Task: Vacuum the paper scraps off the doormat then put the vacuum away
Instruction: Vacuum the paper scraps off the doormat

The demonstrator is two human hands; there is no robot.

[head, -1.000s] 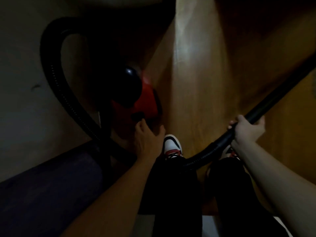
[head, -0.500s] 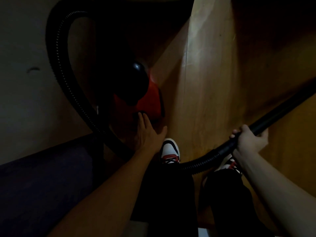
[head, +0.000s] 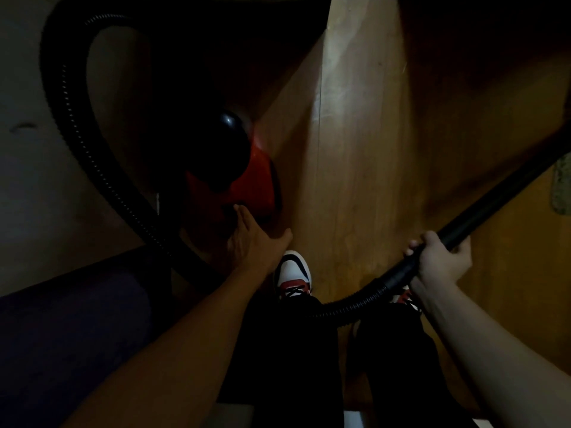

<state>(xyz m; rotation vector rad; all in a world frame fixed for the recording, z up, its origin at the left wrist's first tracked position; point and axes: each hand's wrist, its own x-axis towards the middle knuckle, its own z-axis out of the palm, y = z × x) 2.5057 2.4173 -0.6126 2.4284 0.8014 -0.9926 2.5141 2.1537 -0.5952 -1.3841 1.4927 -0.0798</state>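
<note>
Head view, starting at the left: a pale wall (head: 27, 180) sits in deep shadow, with a dark purple padded surface (head: 68, 335) below it. The black ribbed hose (head: 102, 174) loops up along the wall and comes back down toward the vacuum (head: 256, 186). The vacuum is a red body under a glossy black dome, standing on the wooden floor (head: 355, 156) close to the wall.

My left hand (head: 253, 242) reaches to the near edge of the vacuum. Its fingers are straight and held together, the thumb is spread out to the side, and the fingertips are at the dark part beside the red shell. In this dim light I cannot tell how firmly they press.

Just below that hand is my left shoe (head: 293, 270), white with red and black. The hose crosses in front of my dark trousers and joins the rigid black wand (head: 500, 196). My right hand (head: 441, 261) grips the wand at its lower end, with fingers and thumb curled fully round it. The wand slants up toward the right.

At the far right edge a speckled strip, seemingly the doormat (head: 560, 186), lies well apart from the vacuum.
</note>
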